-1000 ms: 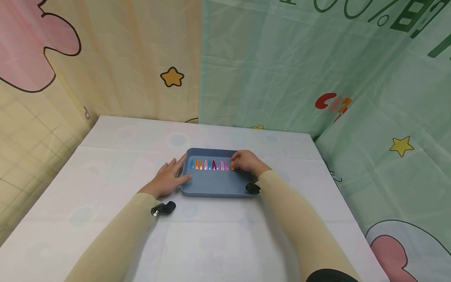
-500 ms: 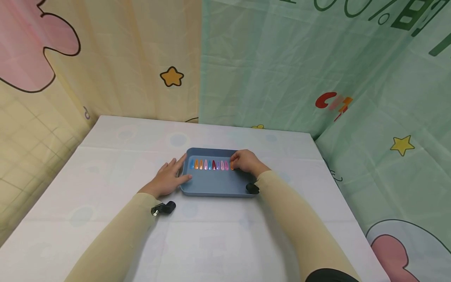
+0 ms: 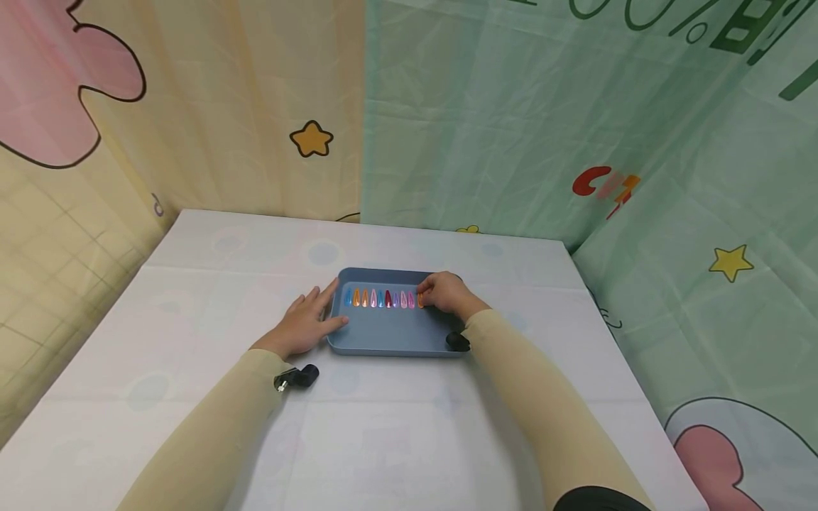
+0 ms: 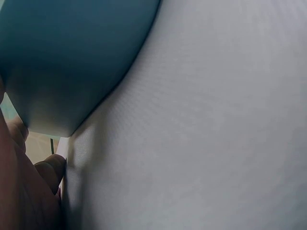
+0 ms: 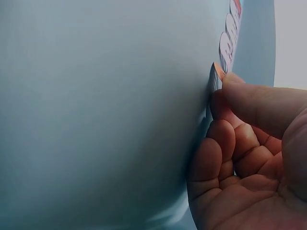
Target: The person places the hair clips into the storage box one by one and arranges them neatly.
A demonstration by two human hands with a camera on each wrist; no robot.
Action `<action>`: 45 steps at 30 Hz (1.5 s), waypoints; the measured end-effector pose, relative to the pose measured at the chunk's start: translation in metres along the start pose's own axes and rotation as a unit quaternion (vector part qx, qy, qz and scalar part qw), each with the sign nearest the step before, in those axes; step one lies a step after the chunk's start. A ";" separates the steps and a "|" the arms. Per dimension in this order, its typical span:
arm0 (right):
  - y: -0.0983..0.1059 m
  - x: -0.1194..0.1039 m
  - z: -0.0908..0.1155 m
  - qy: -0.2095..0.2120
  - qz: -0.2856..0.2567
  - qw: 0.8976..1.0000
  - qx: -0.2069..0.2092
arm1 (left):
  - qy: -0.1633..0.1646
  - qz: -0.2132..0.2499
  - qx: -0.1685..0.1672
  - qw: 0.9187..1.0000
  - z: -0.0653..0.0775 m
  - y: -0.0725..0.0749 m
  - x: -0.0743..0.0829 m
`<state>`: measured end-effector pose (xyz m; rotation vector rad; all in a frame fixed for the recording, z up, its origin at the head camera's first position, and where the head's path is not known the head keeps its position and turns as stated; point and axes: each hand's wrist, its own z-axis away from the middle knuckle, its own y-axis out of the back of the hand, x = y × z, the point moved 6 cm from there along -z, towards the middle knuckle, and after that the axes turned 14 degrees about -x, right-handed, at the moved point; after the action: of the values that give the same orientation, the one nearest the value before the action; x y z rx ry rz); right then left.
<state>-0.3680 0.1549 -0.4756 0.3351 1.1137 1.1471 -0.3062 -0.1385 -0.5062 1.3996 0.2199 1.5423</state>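
A row of several colourful snap hair clips (image 3: 388,299) lies along the upper part of a blue-grey tray (image 3: 383,337). At the row's right end my right hand (image 3: 446,293) pinches an orange hair clip (image 5: 218,71) between thumb and index finger, its tip pointing away from the hand. The other fingers are curled under, in the right wrist view. My left hand (image 3: 307,323) has its fingers spread along the tray's left side, the thumb over the near left rim. Most of the left hand lies outside the left wrist view.
The tray stands on a table (image 3: 358,440) with a white cloth. Printed curtains (image 3: 486,128) hang behind the table and at both sides. A small black wrist camera (image 3: 305,376) sits by the left cuff, another wrist camera (image 3: 457,341) over the tray's near right corner.
My right hand has shifted very slightly left with the orange hair clip, toward the end of the row. The left hand and the tray have stayed in place.
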 end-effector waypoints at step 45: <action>-0.005 0.007 0.000 0.005 -0.054 0.999 0.004 | 0.003 0.000 -0.001 1.000 0.000 0.000 0.001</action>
<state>-0.3654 0.1584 -0.4829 0.2726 1.1326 1.0507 -0.3059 -0.1382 -0.5056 1.3944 0.2224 1.5471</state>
